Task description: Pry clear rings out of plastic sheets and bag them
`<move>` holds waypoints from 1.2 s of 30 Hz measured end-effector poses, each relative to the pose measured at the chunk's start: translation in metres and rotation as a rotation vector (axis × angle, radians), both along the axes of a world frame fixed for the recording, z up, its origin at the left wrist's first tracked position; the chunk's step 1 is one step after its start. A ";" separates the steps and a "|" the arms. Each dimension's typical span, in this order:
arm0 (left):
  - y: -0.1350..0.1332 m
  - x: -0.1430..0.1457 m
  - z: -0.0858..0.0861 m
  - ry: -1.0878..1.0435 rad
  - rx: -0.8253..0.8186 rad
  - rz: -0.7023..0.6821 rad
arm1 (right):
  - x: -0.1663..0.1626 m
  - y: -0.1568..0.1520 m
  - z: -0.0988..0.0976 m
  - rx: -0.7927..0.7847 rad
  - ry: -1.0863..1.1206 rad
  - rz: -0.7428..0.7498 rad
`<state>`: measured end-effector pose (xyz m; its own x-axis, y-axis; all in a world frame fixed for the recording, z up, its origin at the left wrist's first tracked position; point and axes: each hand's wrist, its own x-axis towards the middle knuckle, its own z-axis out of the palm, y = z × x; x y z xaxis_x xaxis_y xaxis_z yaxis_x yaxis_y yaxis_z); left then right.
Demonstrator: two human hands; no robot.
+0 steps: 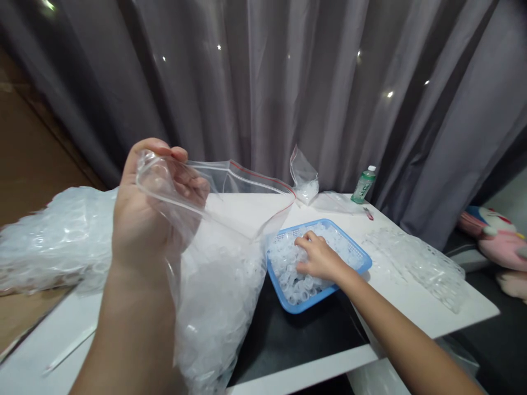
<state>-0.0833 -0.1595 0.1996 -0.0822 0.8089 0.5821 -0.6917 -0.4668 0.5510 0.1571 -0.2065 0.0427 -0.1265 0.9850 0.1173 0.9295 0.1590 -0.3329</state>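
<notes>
My left hand [144,219] is raised in front of me, fingers closed on the rim of a big clear zip bag [218,285] with a red seal strip, holding its mouth apart. The bag is partly filled with small translucent plastic rings. My right hand [319,257] reaches into a blue plastic basket [362,262] on the white table, fingers curled down into the heap of clear rings [288,274] inside it. What the fingers hold is hidden among the rings.
A bulging bag of rings [53,236] lies at the left, a flat filled bag [420,263] at the right. A small opened bag [304,184], a green bottle [364,185] and a small red object [368,213] stand near the grey curtain. Soft toys [494,241] lie far right.
</notes>
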 end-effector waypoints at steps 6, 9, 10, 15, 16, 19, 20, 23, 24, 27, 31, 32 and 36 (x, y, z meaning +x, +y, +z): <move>0.000 -0.002 -0.001 0.010 -0.012 0.005 | 0.004 0.005 -0.006 0.106 0.009 0.042; 0.001 -0.003 -0.001 0.016 -0.006 0.001 | 0.005 0.007 -0.008 0.144 0.022 0.041; 0.001 -0.003 -0.002 0.021 0.000 -0.004 | 0.005 0.007 -0.009 0.156 0.033 0.037; 0.000 0.002 -0.005 0.042 0.009 -0.032 | 0.008 0.009 -0.008 0.277 0.185 -0.029; -0.001 0.004 -0.005 0.047 0.012 -0.034 | 0.009 0.009 -0.007 0.306 0.222 -0.047; -0.002 0.009 -0.007 0.059 -0.017 -0.023 | 0.013 0.012 -0.002 0.371 0.324 -0.110; -0.002 0.010 -0.008 0.064 -0.030 -0.022 | 0.014 0.013 0.000 0.385 0.355 -0.128; 0.001 0.012 -0.010 0.089 -0.032 -0.048 | 0.018 0.016 0.006 0.413 0.436 -0.165; 0.002 0.013 -0.011 0.098 -0.025 -0.060 | 0.019 0.017 0.008 0.416 0.466 -0.177; 0.003 0.014 -0.013 0.110 -0.030 -0.073 | 0.023 0.019 0.011 0.397 0.579 -0.195; 0.004 0.015 -0.013 0.105 -0.045 -0.067 | 0.027 0.021 0.010 0.365 0.732 -0.212; 0.004 0.015 -0.013 0.103 -0.040 -0.069 | 0.028 0.021 0.008 0.365 0.760 -0.219; 0.006 0.015 -0.016 0.101 0.007 -0.109 | 0.031 0.024 0.008 0.364 0.877 -0.236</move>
